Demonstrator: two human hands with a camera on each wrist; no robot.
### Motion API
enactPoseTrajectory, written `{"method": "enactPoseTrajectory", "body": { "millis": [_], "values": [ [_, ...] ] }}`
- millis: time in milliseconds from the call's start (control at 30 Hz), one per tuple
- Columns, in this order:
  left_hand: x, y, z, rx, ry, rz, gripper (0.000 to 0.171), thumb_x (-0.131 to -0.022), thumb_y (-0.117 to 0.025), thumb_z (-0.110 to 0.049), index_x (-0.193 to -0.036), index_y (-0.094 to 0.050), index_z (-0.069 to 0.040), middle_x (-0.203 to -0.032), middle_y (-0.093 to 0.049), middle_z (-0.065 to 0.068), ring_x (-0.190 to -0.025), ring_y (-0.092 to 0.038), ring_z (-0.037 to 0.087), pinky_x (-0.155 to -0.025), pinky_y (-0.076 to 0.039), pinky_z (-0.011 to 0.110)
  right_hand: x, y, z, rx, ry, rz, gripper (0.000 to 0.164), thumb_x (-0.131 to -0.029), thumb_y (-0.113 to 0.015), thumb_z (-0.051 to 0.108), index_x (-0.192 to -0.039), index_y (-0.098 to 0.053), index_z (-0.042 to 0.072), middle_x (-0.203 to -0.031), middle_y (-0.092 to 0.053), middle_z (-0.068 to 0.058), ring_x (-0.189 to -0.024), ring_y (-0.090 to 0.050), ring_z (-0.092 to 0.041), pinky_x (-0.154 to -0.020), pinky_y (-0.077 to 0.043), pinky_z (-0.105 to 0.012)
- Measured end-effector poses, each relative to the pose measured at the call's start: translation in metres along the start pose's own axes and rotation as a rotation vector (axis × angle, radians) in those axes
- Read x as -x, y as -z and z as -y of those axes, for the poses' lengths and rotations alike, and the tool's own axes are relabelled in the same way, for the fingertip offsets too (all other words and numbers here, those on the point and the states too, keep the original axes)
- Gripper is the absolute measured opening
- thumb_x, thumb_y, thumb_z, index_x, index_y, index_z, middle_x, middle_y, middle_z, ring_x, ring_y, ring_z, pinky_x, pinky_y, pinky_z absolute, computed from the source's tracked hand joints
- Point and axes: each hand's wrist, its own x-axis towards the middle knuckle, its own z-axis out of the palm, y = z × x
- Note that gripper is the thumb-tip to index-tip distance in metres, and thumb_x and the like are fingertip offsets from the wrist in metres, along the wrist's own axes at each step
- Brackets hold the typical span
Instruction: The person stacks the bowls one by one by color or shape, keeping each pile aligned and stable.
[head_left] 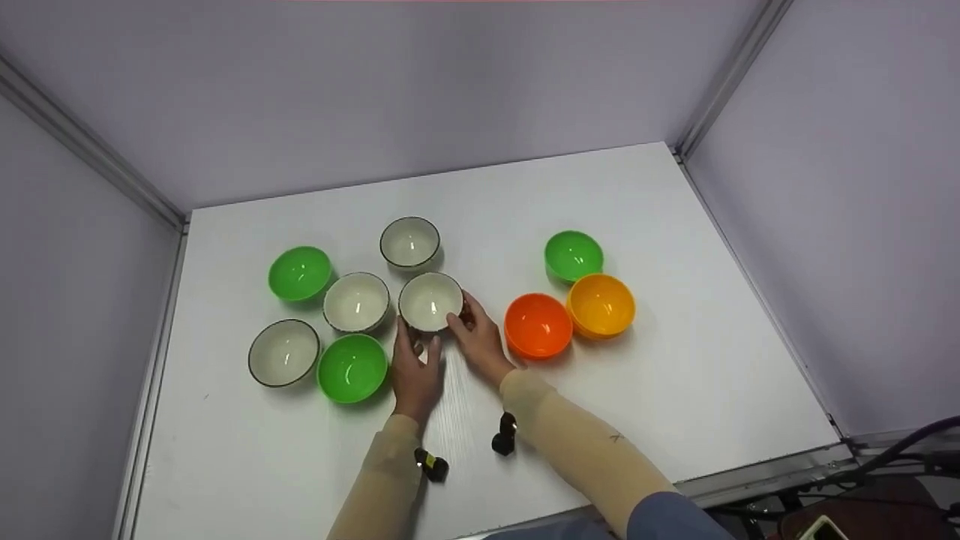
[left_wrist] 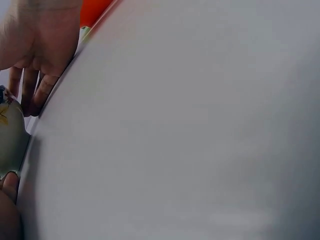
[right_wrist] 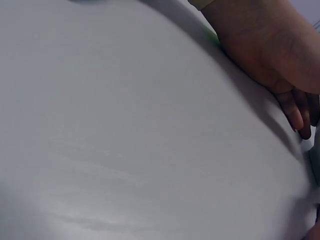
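Observation:
A white bowl with a dark rim (head_left: 430, 301) stands between both hands near the table's middle, its hollow facing up. My right hand (head_left: 481, 337) holds its right side, thumb at the near rim and fingers round the outer wall. From the near left, my left hand (head_left: 418, 375) holds the same bowl, fingers along its side and thumb close to its lower wall. In the left wrist view the bowl's outer wall (left_wrist: 12, 137) shows a coloured flower print. Another white bowl (head_left: 357, 302) sits just left of it, and a third white bowl (head_left: 409, 243) behind.
Left of the hands are green bowls (head_left: 352, 368) (head_left: 300, 274) and one more white bowl (head_left: 284, 353). To the right, an orange-red bowl (head_left: 538, 325), a yellow bowl (head_left: 601, 306) and a green bowl (head_left: 574, 256) stand close together. Grey walls (head_left: 420, 90) enclose the white table (head_left: 675, 390).

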Motion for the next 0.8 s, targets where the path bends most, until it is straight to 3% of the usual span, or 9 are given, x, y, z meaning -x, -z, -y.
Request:
{"method": "enactPoseTrajectory", "body": {
  "millis": [267,467,600,800],
  "values": [
    [0.001,-0.001,0.006,-0.003,-0.027,0.034,0.081,-0.082,-0.065,-0.033,-0.146,-0.018,-0.019,-0.14,-0.038,0.0,-0.124,-0.038,0.01,-0.097,-0.037,0.027,0.011,0.011,0.008,-0.081,0.017,0.065,0.067,-0.089,-0.059,0.02,-0.144,-0.022,0.01,-0.142,-0.035,-0.01,-0.121,-0.042,-0.017,-0.099,-0.036,-0.031],
    [0.002,0.0,0.004,-0.012,0.014,0.031,0.09,-0.073,-0.071,-0.047,-0.144,-0.023,-0.019,-0.14,-0.038,-0.001,-0.125,-0.036,0.007,-0.099,-0.034,0.024,0.028,0.023,0.029,-0.144,0.043,0.117,0.068,-0.089,-0.06,0.011,-0.141,-0.018,-0.002,-0.139,-0.034,-0.024,-0.12,-0.043,-0.031,-0.096,-0.039,-0.037],
    [0.002,0.001,0.002,-0.013,0.042,0.035,0.095,-0.068,-0.073,-0.053,-0.142,-0.026,-0.017,-0.138,-0.038,0.001,-0.124,-0.037,0.01,-0.099,-0.034,0.025,0.035,0.024,0.026,-0.129,0.035,0.143,0.072,-0.087,-0.062,0.013,-0.142,-0.017,-0.001,-0.14,-0.032,-0.023,-0.12,-0.044,-0.03,-0.092,-0.043,-0.036],
    [0.006,0.004,0.002,0.002,0.041,0.054,0.097,-0.064,-0.076,-0.052,-0.14,-0.028,-0.014,-0.136,-0.04,0.003,-0.122,-0.039,0.013,-0.099,-0.035,0.027,0.049,0.029,0.035,-0.018,0.028,0.178,0.079,-0.086,-0.064,0.017,-0.143,-0.013,-0.002,-0.142,-0.03,-0.023,-0.109,-0.051,-0.029,-0.085,-0.047,-0.034]
  ]
}}
